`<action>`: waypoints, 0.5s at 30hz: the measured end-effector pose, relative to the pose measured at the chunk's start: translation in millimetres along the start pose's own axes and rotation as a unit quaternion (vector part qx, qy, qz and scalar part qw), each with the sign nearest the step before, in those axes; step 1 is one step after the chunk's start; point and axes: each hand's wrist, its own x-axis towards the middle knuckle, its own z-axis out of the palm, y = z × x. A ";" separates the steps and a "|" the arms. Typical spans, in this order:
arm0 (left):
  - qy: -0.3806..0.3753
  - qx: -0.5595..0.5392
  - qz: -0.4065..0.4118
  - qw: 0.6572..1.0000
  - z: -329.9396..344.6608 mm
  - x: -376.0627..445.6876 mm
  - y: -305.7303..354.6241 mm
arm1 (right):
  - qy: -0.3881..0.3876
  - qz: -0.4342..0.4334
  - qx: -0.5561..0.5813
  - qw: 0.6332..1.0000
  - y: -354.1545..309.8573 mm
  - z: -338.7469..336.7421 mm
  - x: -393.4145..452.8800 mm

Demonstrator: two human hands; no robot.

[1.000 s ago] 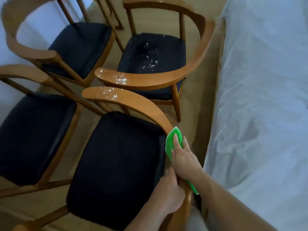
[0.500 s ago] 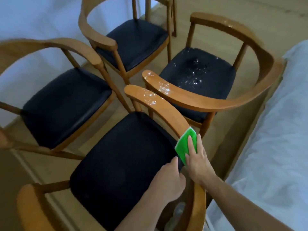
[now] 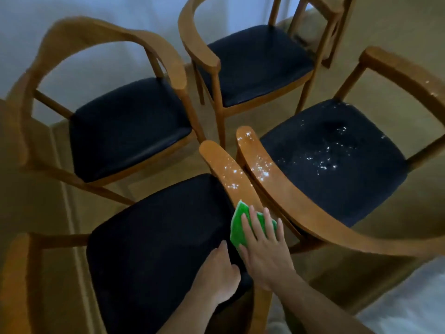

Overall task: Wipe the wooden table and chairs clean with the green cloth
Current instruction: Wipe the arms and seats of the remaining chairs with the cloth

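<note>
The left hand (image 3: 218,273) is curled, seemingly braced on the near chair (image 3: 154,237). The green cloth (image 3: 243,225) is pressed under the right hand's (image 3: 263,251) flat, open fingers, advanced up the armrest (image 3: 226,169) since a second ago; white specks (image 3: 232,175) ahead remain unwiped.

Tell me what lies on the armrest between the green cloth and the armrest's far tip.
Head view: white speckles dot the near chair's armrest beyond the green cloth under the right hand; nothing else.

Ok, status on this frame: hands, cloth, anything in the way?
Right hand flat on green cloth, pressing it on near chair's armrest. Left hand braces beside it. White specks ahead; nothing blocking.
</note>
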 end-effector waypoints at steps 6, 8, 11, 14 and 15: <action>-0.025 -0.014 -0.091 0.995 36.3 4.8 25.3 | 0.031 -0.108 -0.060 0.992 28.7 -26.6 88.9; -0.050 -0.037 -0.113 0.992 51.0 4.9 32.4 | 0.031 -0.099 -0.071 0.992 28.5 -34.9 107.2; -0.022 -0.103 -0.127 0.986 64.0 11.4 44.2 | 0.024 -0.113 -0.082 0.990 26.8 -27.6 88.8; 0.049 -0.158 -0.121 0.979 71.4 13.2 51.2 | -0.005 -0.146 -0.096 0.985 32.8 -18.7 50.8; 0.071 -0.183 -0.116 0.974 72.8 14.3 51.8 | -0.014 -0.142 -0.103 0.984 33.9 -18.6 44.4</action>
